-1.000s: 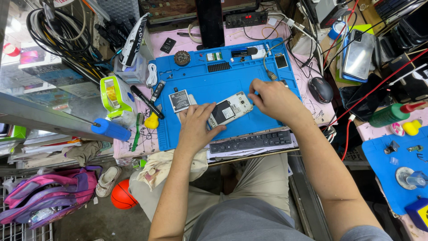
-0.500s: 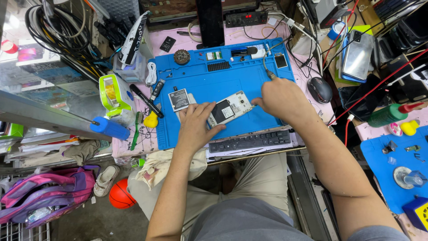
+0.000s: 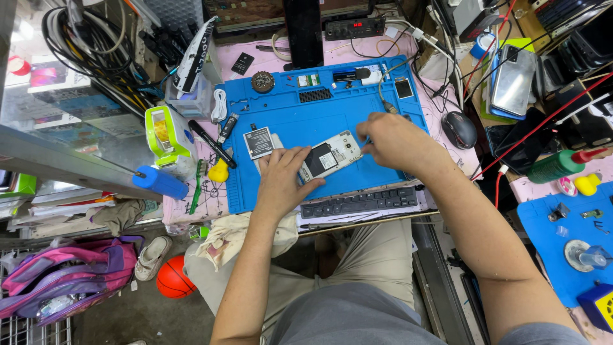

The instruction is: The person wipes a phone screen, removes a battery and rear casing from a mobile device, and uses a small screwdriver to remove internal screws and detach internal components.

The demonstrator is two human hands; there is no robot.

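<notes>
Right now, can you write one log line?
left hand: pressing opened phone | right hand: at phone's top edge | surface: blue mat | nearby: keyboard

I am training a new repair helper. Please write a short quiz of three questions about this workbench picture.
1. True or false: the opened phone lies on the blue mat.
2. Which hand presses the phone flat? A. left hand B. right hand
3. What lies at the table's front edge, below the mat?

Key: 1. true. 2. A. 3. A dark keyboard.
</notes>
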